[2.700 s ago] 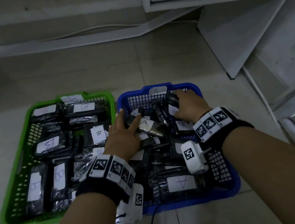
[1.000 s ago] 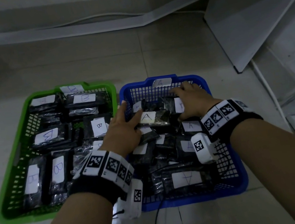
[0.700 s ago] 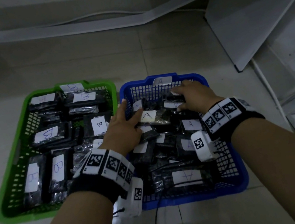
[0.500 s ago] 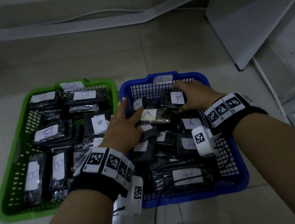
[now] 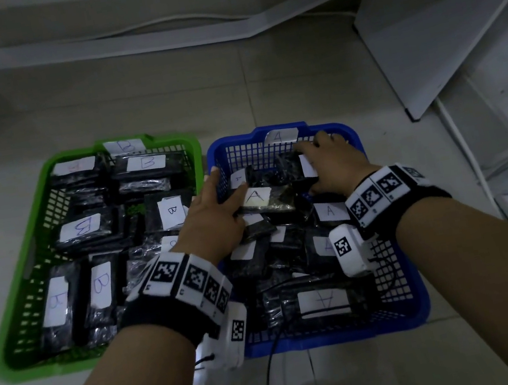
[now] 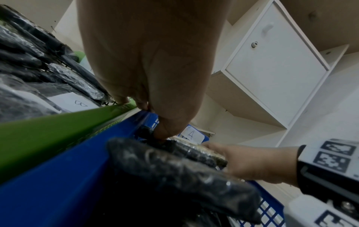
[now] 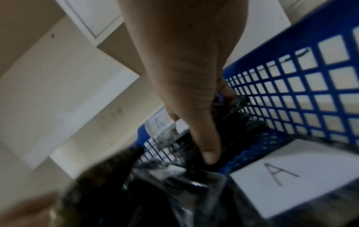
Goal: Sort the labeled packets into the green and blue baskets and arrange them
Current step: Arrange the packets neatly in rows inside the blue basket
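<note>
We list two mesh baskets side by side on the tiled floor: a green basket on the left holding black wrapped packets with white "B" labels, and a blue basket on the right holding like packets with "A" labels. Our left hand lies across the adjoining rims, its grip spread, thumb on an "A" packet and index finger along the blue wall. Our right hand sits at the far end of the blue basket, its grip curled round a dark packet there. White cabinet stands beyond. Both wrists wear marker bands.
</note>
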Action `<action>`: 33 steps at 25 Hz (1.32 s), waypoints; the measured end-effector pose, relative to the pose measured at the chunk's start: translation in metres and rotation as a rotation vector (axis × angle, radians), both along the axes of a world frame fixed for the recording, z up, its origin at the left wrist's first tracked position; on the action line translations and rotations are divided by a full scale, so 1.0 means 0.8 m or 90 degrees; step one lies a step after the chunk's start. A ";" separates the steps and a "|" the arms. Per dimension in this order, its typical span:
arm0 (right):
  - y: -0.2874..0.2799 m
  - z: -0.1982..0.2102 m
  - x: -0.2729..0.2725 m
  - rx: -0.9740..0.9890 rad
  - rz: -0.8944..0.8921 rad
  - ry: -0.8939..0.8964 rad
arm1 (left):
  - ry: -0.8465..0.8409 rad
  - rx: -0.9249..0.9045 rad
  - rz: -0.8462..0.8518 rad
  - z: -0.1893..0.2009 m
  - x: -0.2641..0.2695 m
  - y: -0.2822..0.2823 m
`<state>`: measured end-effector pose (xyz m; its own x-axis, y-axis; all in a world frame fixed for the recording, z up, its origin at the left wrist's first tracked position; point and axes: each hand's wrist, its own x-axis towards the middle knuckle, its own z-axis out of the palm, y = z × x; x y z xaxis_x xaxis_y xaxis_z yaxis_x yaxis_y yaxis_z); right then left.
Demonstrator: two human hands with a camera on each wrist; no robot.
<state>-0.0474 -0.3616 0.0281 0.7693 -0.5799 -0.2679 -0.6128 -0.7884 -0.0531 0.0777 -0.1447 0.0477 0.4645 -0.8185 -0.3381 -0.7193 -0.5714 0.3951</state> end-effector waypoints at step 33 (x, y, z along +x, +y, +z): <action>0.042 0.013 -0.049 0.088 0.003 0.215 | -0.010 -0.031 -0.046 0.008 -0.021 -0.020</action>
